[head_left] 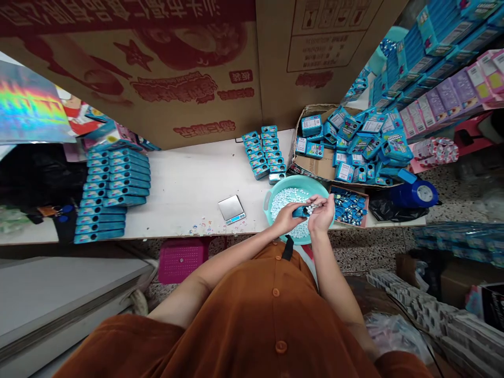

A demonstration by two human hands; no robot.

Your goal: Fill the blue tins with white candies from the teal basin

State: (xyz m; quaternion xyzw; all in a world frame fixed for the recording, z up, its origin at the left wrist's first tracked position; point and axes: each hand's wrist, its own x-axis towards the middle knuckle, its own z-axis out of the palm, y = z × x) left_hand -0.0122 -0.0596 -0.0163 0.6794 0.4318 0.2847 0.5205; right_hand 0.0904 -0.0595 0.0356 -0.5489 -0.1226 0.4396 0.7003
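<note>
My left hand [286,220] grips a small blue box [300,212] with its dark open end facing right. My right hand [322,214] is cupped right beside that end and holds several small white candies [312,207], its fingers curled around them. Both hands are above a turquoise basin [268,205] holding many loose white candies [289,197]. To the right of the basin, a shallow carton [366,211] holds blue and silver round caps [350,206]. How full the box is cannot be seen.
Rows of blue boxes [263,152] stand behind the basin. A carton [328,167] heaped with blue boxes sits at the right. A small scale [232,209] lies to the left, with stacked boxes [110,184] farther left. Large cardboard [220,68] blocks the back.
</note>
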